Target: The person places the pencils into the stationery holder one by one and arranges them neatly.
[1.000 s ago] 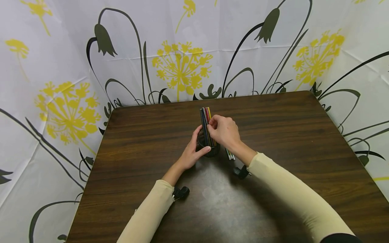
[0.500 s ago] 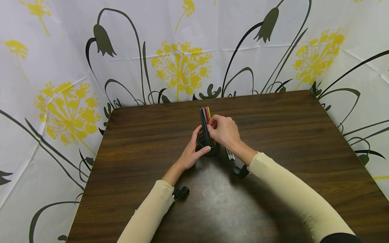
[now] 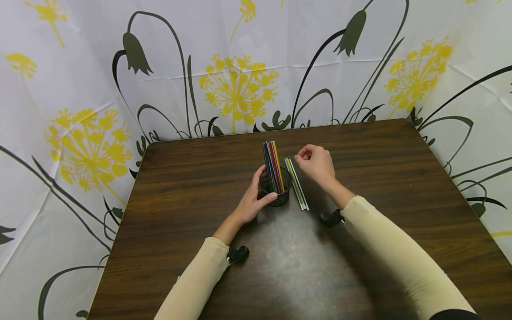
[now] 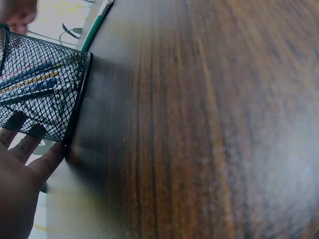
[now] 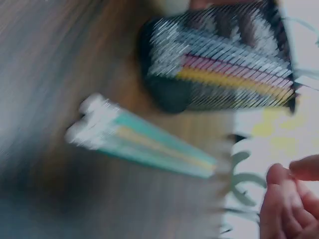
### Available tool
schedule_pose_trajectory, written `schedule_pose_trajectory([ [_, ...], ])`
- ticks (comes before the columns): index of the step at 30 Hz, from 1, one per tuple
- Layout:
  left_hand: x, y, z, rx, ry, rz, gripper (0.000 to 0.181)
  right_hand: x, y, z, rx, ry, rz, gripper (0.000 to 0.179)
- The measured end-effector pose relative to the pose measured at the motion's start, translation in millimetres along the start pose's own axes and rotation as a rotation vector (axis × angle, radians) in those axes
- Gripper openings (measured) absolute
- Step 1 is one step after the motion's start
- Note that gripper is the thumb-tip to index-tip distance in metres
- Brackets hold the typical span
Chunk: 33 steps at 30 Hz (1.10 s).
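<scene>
My left hand (image 3: pixel 253 201) grips a black mesh pencil cup (image 3: pixel 281 201) standing on the table, fingers round its far side and thumb at the near rim. Pencils (image 3: pixel 274 166) in dark, red and yellow lean inside it; the mesh shows them in the left wrist view too. Just right of the cup lie several loose pencils (image 3: pixel 297 184), green, yellow and white, side by side with whitish near ends. My right hand (image 3: pixel 317 164) hovers to the right of their far ends. Its fingers are curled, thumb close to the index fingertip, with nothing between them in the right wrist view.
The brown wood-grain table (image 3: pixel 192 186) ends at the back against a white curtain (image 3: pixel 168 89) with yellow and grey-green flowers. Dark wrist cameras stick out from the left wrist (image 3: pixel 238 254) and right wrist (image 3: pixel 332 218).
My right hand has let go of the pencils in the cup and moved right, past the loose pencils, which now show in full. My left hand stays on the cup.
</scene>
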State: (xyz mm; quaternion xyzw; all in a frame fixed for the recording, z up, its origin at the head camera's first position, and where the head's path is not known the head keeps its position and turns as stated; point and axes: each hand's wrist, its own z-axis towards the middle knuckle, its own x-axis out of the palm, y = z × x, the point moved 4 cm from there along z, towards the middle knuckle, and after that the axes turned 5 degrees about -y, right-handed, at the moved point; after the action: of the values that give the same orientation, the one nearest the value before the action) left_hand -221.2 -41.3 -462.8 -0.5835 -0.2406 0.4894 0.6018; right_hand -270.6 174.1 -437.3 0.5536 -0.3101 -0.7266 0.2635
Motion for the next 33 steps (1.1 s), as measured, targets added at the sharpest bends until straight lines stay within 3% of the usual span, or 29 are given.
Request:
schedule_pose_trajectory([
  [5,0.6,-1.7,-0.7,-0.001,-0.005,0.01,0.08,14,-33,-5.7,0.082,0.179,-0.092,0.015],
  [8,0.4,-1.2,-0.9,0.001,-0.004,0.01,0.08,24,-45,-8.5,0.098,0.233,-0.11,0.017],
  [19,-0.2,0.5,-0.3,0.013,0.005,-0.018,0.081,40,-56,-8.6,0.132,0.213,-0.193,0.025],
  [27,-0.3,-0.3,-0.9,0.004,0.002,-0.019,0.08,35,-54,-6.9,0.129,0.267,-0.211,0.019],
  [33,-0.4,0.5,-0.9,-0.001,0.003,-0.011,0.08,27,-51,-7.0,0.12,0.288,-0.36,0.018],
])
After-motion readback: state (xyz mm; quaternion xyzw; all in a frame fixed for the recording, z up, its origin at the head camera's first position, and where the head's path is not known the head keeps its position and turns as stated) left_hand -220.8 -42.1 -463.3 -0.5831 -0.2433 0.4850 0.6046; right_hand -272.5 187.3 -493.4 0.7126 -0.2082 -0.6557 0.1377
